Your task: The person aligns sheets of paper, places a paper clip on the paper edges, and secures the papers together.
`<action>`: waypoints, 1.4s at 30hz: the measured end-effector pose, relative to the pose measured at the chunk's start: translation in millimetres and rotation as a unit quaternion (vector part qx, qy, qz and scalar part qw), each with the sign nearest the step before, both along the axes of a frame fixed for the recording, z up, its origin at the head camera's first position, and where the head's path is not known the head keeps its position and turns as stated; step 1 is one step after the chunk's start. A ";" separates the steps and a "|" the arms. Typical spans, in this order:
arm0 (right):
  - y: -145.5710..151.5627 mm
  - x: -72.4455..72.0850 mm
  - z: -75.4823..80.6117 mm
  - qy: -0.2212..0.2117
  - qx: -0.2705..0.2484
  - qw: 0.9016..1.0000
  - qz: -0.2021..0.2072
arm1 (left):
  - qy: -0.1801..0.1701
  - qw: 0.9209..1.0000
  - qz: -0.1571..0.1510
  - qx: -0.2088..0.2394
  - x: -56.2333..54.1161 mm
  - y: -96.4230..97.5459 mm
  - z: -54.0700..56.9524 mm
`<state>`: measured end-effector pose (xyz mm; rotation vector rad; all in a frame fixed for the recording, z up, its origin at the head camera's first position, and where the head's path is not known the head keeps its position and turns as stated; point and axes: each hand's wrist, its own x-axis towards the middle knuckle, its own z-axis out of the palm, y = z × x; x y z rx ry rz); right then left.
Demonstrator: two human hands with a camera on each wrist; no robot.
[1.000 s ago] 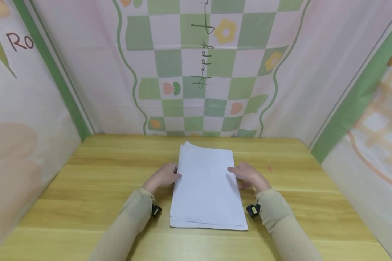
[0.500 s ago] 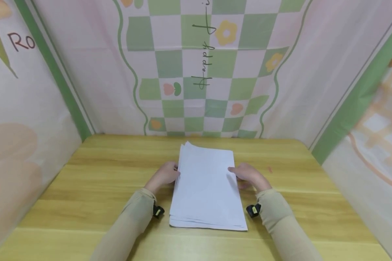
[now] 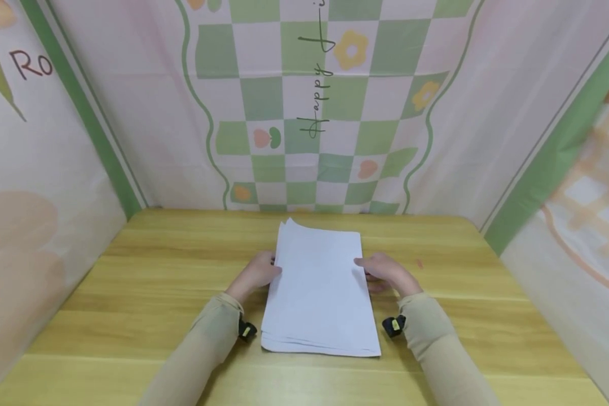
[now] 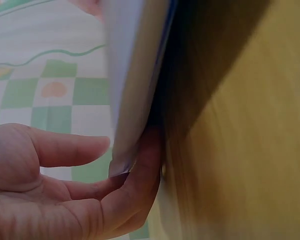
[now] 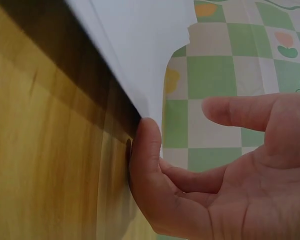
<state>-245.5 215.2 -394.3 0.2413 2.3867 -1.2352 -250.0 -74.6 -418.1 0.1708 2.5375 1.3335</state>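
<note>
Left hand (image 3: 256,270) and right hand (image 3: 385,270) hold a stack of white paper (image 3: 320,293) by opposite long edges; the stack lies between them. Left: fingers bent under the edge, thumb over the upper face, stack held between. Right: fingers bent under the edge, thumb spread apart from them above the sheets. Thumb contact on the right is hard to judge, as the two views of it differ in angle.

Handling, as judged: modest weight for its thickness, single sheets limp and easily creased, the pile stiffer as a whole. Faces probably slippery against one another; sheets look staggered at the end nearest the person, and a corner curls at the far end, beyond the left hand. Best hold: mid-length on both long edges, fingers beneath all layers, thumbs pressing lightly on top.

Outward: wooden table (image 3: 132,316) below both hands; small reddish mark (image 3: 419,263) on it, just beyond the right hand's outer side. Tan sleeves (image 3: 203,338) behind each hand. Checked cloth (image 3: 304,96) upright beyond both.
</note>
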 end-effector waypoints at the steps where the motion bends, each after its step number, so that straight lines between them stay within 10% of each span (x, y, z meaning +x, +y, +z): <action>1: -0.1 -0.3 0.2 0.001 0.002 1.000 0.001 | 0.000 1.000 0.000 0.003 0.2 0.3 0.1; 42: -1.6 -4.8 2.3 -0.016 0.043 0.999 0.030 | -0.017 1.000 0.003 0.001 2.5 0.8 4.9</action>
